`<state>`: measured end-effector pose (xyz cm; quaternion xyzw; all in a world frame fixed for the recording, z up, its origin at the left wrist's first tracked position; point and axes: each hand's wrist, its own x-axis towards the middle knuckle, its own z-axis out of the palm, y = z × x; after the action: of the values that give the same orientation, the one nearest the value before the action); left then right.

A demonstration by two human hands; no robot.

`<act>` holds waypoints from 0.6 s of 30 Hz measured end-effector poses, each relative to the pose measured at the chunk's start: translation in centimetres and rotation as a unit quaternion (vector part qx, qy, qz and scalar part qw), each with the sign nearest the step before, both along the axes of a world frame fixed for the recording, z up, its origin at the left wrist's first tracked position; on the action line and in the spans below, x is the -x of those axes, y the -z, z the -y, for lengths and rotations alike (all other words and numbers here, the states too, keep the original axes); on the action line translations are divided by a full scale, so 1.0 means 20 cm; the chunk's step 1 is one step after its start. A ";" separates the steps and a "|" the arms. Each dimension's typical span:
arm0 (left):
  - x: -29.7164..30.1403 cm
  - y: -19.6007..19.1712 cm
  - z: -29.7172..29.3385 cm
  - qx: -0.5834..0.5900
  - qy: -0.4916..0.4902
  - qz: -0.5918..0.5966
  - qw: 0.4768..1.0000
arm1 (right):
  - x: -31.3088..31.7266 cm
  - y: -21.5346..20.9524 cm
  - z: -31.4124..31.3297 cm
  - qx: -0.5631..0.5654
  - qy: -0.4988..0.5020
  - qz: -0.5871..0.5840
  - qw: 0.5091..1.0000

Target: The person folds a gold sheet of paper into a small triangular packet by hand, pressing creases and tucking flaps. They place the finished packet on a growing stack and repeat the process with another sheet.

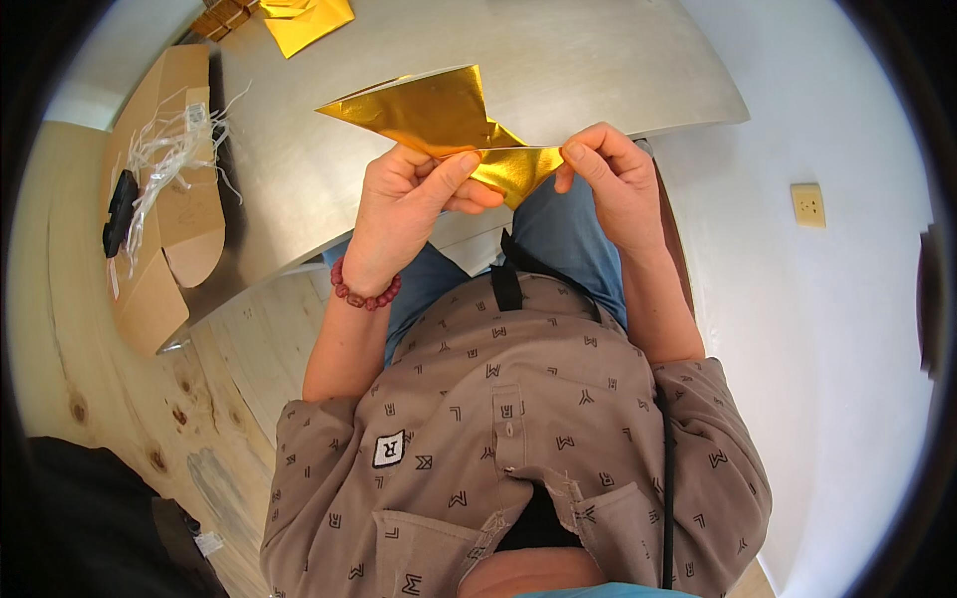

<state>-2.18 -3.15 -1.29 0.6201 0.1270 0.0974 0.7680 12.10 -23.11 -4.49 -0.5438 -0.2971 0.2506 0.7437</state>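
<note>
Between my hands, above my lap and the table's near edge, is a partly folded sheet of gold foil paper [424, 108]. A broad pointed flap of it rises to the upper left, and a narrower part stretches across to the right. My left hand [424, 189] pinches it near the middle, thumb on top and fingers beneath. At the right end, my right hand [613, 174] grips the paper's corner between thumb and fingers. Part of the paper's lower side is hidden behind my left fingers.
On the grey table [598, 60], more gold foil paper [304, 22] lies at the far left beside a brown woven item [221, 18]. An opened cardboard box [184, 229] with clear plastic strips [164, 164] and a black object [121, 211] sits at the left edge. A white wall stands right.
</note>
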 end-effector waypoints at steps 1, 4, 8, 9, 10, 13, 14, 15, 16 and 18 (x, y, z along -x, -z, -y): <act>0.00 0.00 0.00 -0.006 -0.002 0.003 1.000 | -0.01 0.00 0.00 -0.003 -0.003 -0.006 1.000; -0.01 0.00 0.01 -0.012 -0.011 0.000 1.000 | -0.01 0.01 -0.02 -0.025 -0.019 -0.044 0.999; -0.01 0.00 0.00 0.003 -0.026 -0.003 1.000 | 0.04 0.00 -0.04 -0.020 -0.010 -0.108 0.994; -0.01 0.00 0.00 0.015 -0.031 -0.003 0.999 | 0.05 0.00 -0.04 -0.005 -0.013 -0.091 0.996; -0.01 0.00 0.00 0.013 -0.028 0.002 1.000 | 0.06 -0.01 -0.04 0.011 -0.016 -0.075 0.997; -0.01 0.00 0.01 0.017 -0.028 0.006 0.999 | 0.09 -0.02 -0.06 0.028 -0.012 -0.061 0.998; -0.01 0.00 0.01 0.018 -0.028 0.005 0.999 | 0.10 -0.02 -0.06 0.020 -0.014 -0.061 0.998; -0.01 0.00 0.01 0.023 -0.027 0.011 0.999 | 0.09 -0.02 -0.07 0.031 -0.008 -0.051 0.998; 0.00 0.00 0.01 0.021 -0.025 0.001 0.999 | 0.09 -0.02 -0.07 0.035 -0.007 -0.041 0.999; 0.00 -0.01 0.00 0.023 -0.020 -0.002 1.000 | 0.08 -0.02 -0.07 0.042 -0.008 -0.028 0.999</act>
<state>-2.18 -3.16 -1.17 0.5997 0.1437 0.1083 0.7797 10.48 -21.61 -4.03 -0.5651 -0.2697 0.2842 0.7261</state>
